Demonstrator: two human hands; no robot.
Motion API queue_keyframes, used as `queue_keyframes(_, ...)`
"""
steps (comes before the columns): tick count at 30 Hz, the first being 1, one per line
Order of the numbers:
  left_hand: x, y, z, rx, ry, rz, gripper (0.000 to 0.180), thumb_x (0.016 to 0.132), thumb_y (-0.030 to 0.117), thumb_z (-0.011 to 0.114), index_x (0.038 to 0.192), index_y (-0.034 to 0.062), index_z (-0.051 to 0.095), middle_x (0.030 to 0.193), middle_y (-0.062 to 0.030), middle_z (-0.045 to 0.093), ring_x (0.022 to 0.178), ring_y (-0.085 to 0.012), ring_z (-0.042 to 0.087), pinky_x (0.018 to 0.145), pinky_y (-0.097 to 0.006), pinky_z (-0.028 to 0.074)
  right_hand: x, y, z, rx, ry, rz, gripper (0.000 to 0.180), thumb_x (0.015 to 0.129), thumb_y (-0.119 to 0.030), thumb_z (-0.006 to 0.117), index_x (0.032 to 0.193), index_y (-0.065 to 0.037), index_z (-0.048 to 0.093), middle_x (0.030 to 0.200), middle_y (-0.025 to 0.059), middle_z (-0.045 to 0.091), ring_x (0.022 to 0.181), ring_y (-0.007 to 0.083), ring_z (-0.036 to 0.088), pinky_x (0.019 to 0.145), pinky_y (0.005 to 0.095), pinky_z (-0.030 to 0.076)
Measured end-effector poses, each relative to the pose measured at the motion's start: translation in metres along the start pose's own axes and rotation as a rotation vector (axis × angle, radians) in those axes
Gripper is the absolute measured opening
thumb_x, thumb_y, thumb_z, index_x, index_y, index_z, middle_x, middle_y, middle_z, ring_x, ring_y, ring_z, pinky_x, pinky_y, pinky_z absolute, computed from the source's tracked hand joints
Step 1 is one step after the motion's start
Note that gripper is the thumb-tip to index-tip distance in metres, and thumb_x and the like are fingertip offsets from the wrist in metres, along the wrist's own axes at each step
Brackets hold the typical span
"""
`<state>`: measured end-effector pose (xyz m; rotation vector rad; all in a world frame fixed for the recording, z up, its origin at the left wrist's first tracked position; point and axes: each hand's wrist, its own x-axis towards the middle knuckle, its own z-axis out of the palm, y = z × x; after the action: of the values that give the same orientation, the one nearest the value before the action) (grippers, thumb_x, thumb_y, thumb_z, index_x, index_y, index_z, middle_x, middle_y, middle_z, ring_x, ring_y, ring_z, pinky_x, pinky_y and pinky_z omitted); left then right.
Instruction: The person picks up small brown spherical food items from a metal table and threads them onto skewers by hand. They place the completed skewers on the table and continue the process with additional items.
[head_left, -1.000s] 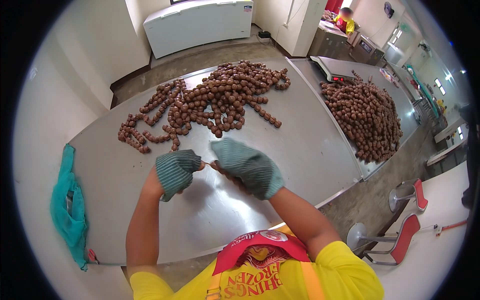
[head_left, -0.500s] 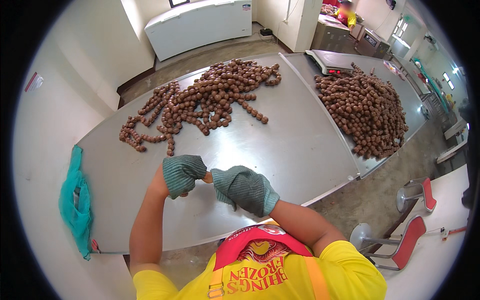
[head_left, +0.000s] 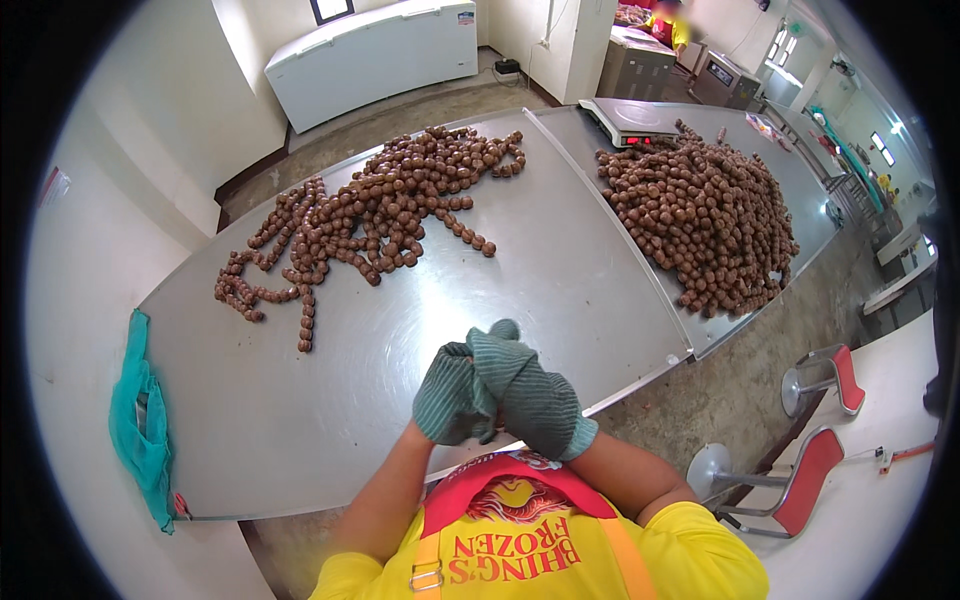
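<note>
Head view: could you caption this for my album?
Left hand and right hand, both gloved, meet over a metal table, with brown sausage links heaped beyond.

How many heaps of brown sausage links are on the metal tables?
2: the left heap, on the near metal table; the right heap, on the adjoining table by the digital scale. Some inner links may be hidden.

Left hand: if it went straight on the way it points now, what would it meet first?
Likely the gloved right hand, which overlaps the front of the left hand in this view; depth between them is hard to judge.
</note>
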<state>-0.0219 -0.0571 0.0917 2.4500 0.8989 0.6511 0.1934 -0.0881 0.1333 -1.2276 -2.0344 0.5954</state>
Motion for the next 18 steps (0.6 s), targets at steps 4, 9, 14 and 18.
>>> queue_keyframes(4, 0.021, -0.011, 0.034, -0.237, 0.014, -0.166, 0.054, 0.087, 0.029, 0.096, 0.137, 0.0130, 0.082, 0.132, -0.0170, 0.084, 0.126, -0.0421, 0.077, 0.108, -0.056, 0.062, -0.001, -0.007, -0.018, 0.125, 0.106, 0.155, 0.032, 0.125, -0.036, 0.071, 0.132, -0.005, 0.069, 0.116, 0.0237, 0.072, 0.113, 0.0413, 0.072, 0.098, 0.0548, 0.056)
queue_keyframes(9, 0.054, 0.022, 0.017, 0.067, 0.336, -0.013, 0.036, 0.090, 0.026, 0.095, 0.121, 0.0130, 0.085, 0.121, -0.0169, 0.082, 0.114, -0.0431, 0.077, 0.104, -0.058, 0.062, -0.008, 0.022, -0.036, -0.194, 0.170, -0.138, 0.039, 0.125, -0.030, 0.069, 0.153, -0.003, 0.067, 0.128, 0.0235, 0.075, 0.123, 0.0421, 0.074, 0.108, 0.0557, 0.057)
queue_keyframes(14, 0.071, -0.022, 0.039, -0.558, 0.352, -0.147, 0.034, 0.099, 0.033, 0.088, 0.124, 0.0104, 0.084, 0.124, -0.0152, 0.083, 0.115, -0.0393, 0.079, 0.105, -0.054, 0.063, 0.010, -0.036, -0.073, -0.036, -0.019, 0.302, 0.051, 0.117, -0.020, 0.074, 0.163, -0.002, 0.067, 0.138, 0.0233, 0.078, 0.122, 0.0449, 0.079, 0.109, 0.0536, 0.063)
queue_keyframes(18, 0.078, 0.024, 0.001, 0.380, 0.263, 0.075, 0.037, 0.118, 0.026, 0.079, 0.146, 0.0027, 0.078, 0.129, -0.0181, 0.083, 0.119, -0.0391, 0.080, 0.118, -0.055, 0.061, 0.002, -0.007, -0.060, -0.186, 0.327, -0.178, 0.050, 0.120, -0.019, 0.072, 0.166, 0.000, 0.064, 0.129, 0.0233, 0.080, 0.113, 0.0433, 0.081, 0.101, 0.0516, 0.066)
